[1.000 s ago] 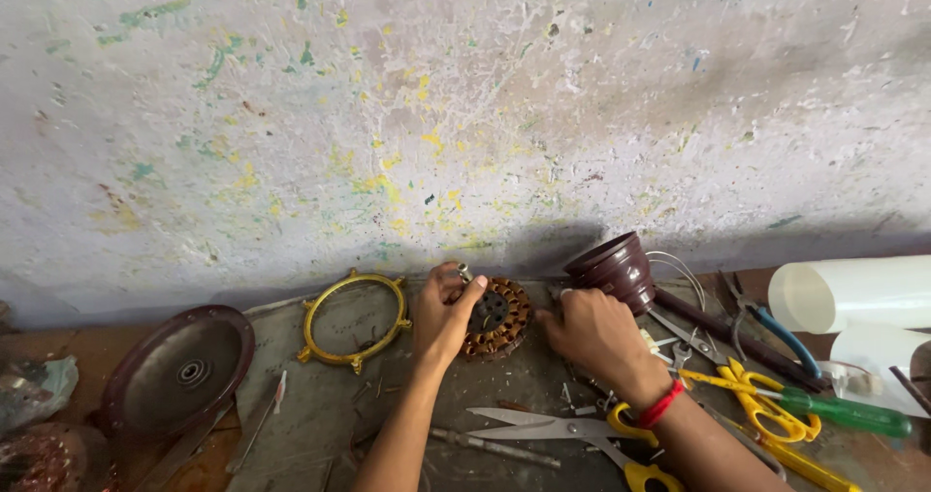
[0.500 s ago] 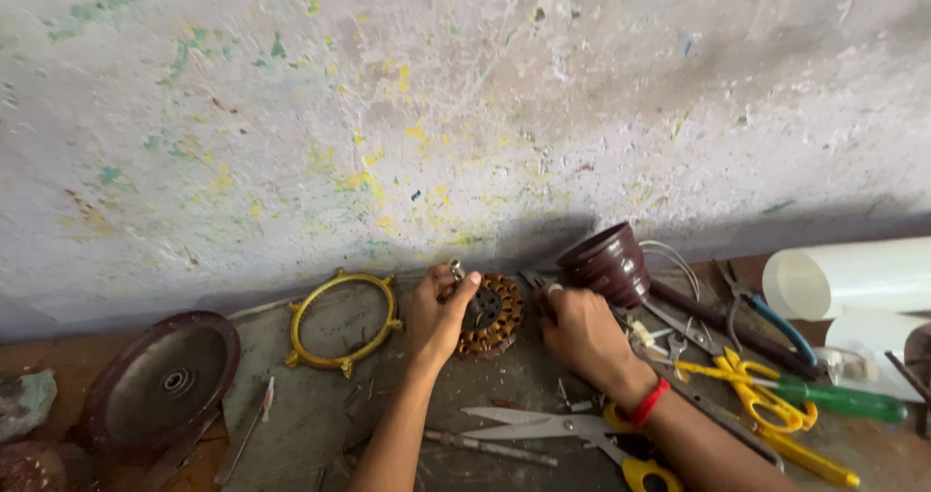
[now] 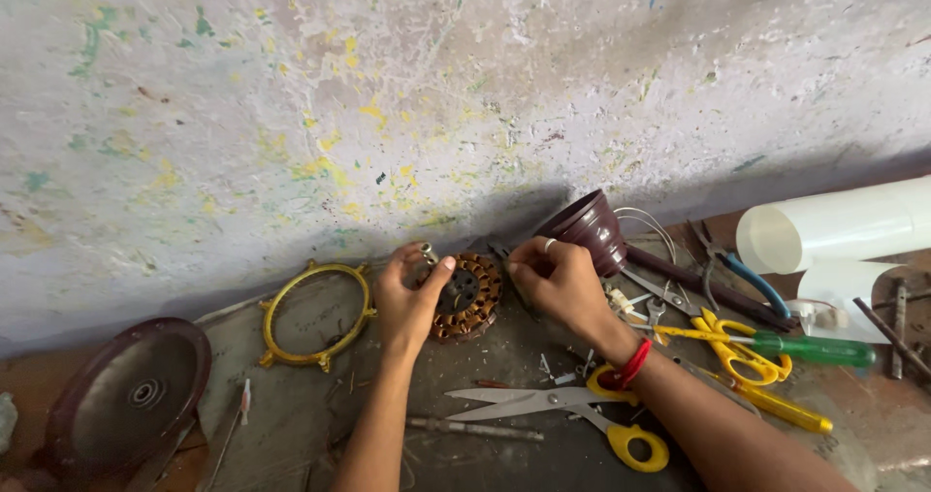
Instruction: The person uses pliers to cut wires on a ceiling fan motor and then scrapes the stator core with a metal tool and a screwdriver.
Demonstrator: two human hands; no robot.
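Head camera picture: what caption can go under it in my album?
Left hand and right hand hold a copper-wound motor stator on a workbench.

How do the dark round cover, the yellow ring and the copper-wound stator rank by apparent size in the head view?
1. dark round cover, though it lies nearest the camera.
2. yellow ring.
3. copper-wound stator, partly hidden by the left hand.

Left hand (image 3: 412,296): palm down, fingers curled, thumb raised.
Right hand (image 3: 558,286): fingers bent, pinching, forearm reaching in from lower right.
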